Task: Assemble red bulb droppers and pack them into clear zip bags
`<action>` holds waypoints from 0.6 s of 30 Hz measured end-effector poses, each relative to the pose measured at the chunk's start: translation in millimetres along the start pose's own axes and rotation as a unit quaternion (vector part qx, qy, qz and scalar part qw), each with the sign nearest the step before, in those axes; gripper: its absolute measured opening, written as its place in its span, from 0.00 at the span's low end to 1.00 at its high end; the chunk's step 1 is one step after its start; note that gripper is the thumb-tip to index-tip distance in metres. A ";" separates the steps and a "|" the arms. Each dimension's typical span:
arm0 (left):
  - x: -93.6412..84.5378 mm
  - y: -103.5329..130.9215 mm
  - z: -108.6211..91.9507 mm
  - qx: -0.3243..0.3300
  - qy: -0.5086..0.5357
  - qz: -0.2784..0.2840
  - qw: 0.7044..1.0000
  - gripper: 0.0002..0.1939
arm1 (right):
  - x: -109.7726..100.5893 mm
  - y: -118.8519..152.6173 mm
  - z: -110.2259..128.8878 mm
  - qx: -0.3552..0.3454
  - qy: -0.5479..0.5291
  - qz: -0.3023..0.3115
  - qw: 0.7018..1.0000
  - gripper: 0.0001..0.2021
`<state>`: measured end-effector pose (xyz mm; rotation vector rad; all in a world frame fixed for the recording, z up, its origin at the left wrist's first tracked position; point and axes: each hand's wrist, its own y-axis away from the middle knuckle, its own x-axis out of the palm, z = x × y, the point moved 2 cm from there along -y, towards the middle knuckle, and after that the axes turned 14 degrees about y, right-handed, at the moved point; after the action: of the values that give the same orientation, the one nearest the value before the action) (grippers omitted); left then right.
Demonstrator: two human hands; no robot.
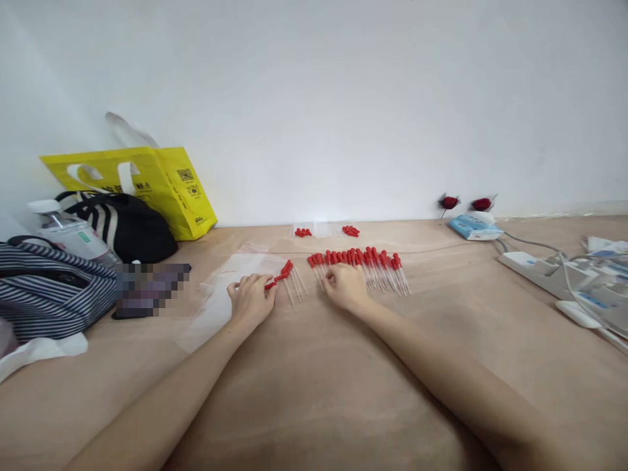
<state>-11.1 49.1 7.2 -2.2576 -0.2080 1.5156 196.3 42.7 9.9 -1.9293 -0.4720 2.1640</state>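
Observation:
A long row of red-headed clear sticks [375, 265] lies on the table with the red ends toward the wall. My right hand [346, 286] is over the row's left part, its fingers curled together; what they grip, if anything, is too small to make out. A smaller group of the same sticks [296, 281] lies between my hands. My left hand [251, 297] rests at the edge of clear plastic bags [216, 320], with a red piece [271, 285] at its fingertips. Two small packed red bunches [303, 232] [350, 231] lie near the wall.
At left are a yellow bag [191, 196], a black bag [142, 229], a bottle [73, 232], a striped pouch [59, 288] and a blurred dark phone-like object [152, 294]. At right are a blue packet [473, 227], dark red flowers [449, 202] and power strips with cables [534, 268].

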 end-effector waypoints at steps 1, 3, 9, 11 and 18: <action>-0.5 -0.4 0.2 -0.007 -0.004 0.001 1.000 0.10 | 1.2 0.3 13.0 -0.008 -0.009 0.008 1.000 0.10; -1.6 -0.7 0.0 -0.017 -0.010 0.005 1.000 0.09 | 4.1 -1.8 32.8 0.008 -0.005 0.030 0.999 0.12; -2.9 1.4 -4.3 0.007 -0.002 -0.011 1.000 0.09 | 11.7 -17.4 52.7 0.053 0.038 0.117 0.991 0.12; -2.0 2.6 -6.2 0.019 0.022 -0.012 0.999 0.08 | 13.2 -20.2 54.8 0.051 0.047 0.123 0.990 0.12; -0.1 9.5 -17.8 0.098 0.147 0.015 0.984 0.12 | 3.1 -10.9 52.4 0.021 0.092 0.115 0.989 0.13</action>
<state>4.1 35.9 9.2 -2.2957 0.0594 1.1406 143.4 48.6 16.0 -2.2292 -0.1772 2.0758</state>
